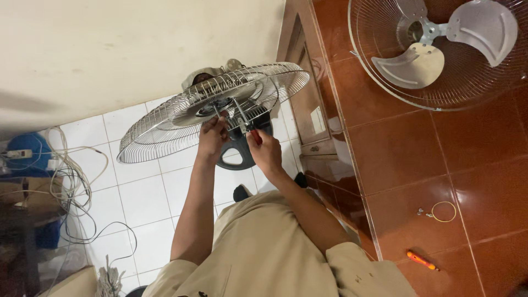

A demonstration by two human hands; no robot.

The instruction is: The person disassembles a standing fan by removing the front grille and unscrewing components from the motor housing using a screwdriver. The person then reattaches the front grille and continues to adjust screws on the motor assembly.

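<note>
A standing fan with a round wire rear guard stands on a white tiled floor in front of me. Its dark round base shows below the guard. My left hand reaches up to the fan's metal hub at the middle of the guard. My right hand is closed around a red-handled tool, its tip at the hub. The motor housing behind the guard is mostly hidden.
A front wire guard with metal fan blades lies on a raised red-brown tiled surface at right. A wire ring and an orange screwdriver lie there too. Tangled white cables and a blue object sit at left.
</note>
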